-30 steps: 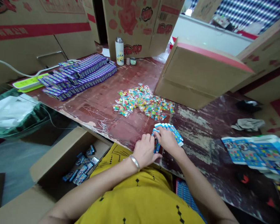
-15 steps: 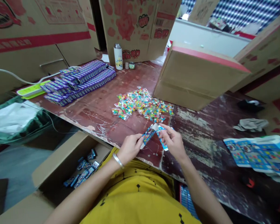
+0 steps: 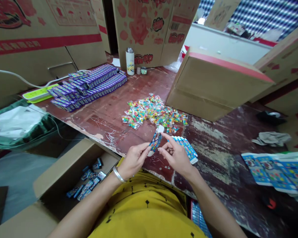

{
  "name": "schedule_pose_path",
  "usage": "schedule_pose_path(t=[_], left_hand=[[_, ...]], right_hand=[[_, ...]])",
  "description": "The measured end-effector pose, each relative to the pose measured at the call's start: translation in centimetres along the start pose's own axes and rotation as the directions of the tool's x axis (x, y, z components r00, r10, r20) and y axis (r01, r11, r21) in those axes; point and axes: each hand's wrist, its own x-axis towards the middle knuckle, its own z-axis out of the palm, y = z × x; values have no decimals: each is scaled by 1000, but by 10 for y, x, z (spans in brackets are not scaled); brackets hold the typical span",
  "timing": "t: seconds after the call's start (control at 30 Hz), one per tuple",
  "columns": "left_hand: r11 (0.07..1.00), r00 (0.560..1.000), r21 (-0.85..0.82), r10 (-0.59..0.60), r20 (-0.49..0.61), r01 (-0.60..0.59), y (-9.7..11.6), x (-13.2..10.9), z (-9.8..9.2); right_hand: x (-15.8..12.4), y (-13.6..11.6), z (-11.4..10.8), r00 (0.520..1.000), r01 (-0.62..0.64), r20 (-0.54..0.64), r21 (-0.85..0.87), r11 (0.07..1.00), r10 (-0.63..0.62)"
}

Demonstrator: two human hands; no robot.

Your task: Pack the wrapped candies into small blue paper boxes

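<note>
Between thumb and fingers, my left hand pinches a small blue candy box, held tilted above the table with its white end flap standing up. My right hand is just right of it, index finger stretched toward the flap and thumb apart; nothing shows in its grip. Under and beyond the right hand lies a fanned row of flat blue cartons. Small clear packets of colourful candy are heaped just past both hands.
Purple boxes stand stacked at the left by a yellow-green power strip. An open carton at lower left holds small blue boxes. A large carton leans at right; flat printed sheets lie far right. A white bottle stands behind.
My right hand has moved off the blue cartons it was touching, and they now show fanned on the table. The box in my left hand is turned more upright.
</note>
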Motion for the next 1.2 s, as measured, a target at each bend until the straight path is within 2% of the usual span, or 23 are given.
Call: schedule_pose_path(t=[0.1, 0.2, 0.27, 0.33, 0.4, 0.5, 0.63, 0.73, 0.8, 0.9, 1.07, 1.17, 1.2], left_hand=[[998, 999, 54, 34, 9, -34, -6, -3, -3], [997, 997, 50, 62, 35, -63, -9, -5, -7], [999, 998, 0, 47, 44, -47, -8, -5, -8], [989, 998, -147, -6, 63, 15, -6, -5, -6], [919, 988, -379, -62, 141, 112, -4, -6, -2], [707, 950, -649, -105, 295, 280, -2, -6, 4], [580, 909, -710, -142, 393, 398, -3, -6, 3], [487, 874, -742, -107, 474, 461, -3, -6, -3], [473, 848, -733, -61, 526, 489, -3, -5, -6], [540, 820, -676, -47, 571, 502, -4, -5, -9], [587, 841, -650, -103, 531, 482, -4, -5, -11], [606, 839, -629, -125, 529, 487, -4, -5, -10], [615, 843, -622, -137, 520, 484, -4, -4, -10]], right_hand=[[3, 0, -2, 998, -57, 16, 163, 985, 55], [5, -1, -3, 999, -51, 8, 175, 983, 51], [6, -2, -1, 999, -49, 15, 145, 988, 48], [6, -1, 4, 997, -74, 23, 184, 980, 71], [6, 1, 9, 994, -108, 31, 232, 967, 104], [4, 3, 17, 991, -129, 54, 196, 972, 120], [2, 1, 18, 989, -135, 81, 167, 977, 123], [0, -4, 12, 975, -163, 184, 215, 963, 124], [0, -9, 4, 954, -160, 285, 207, 965, 97], [3, -17, -10, 898, -161, 433, 165, 973, 75], [8, -25, -23, 820, -151, 566, 79, 985, 81], [7, -24, -20, 703, -184, 706, 65, 981, 85], [7, -22, -18, 679, -197, 730, 76, 978, 80]])
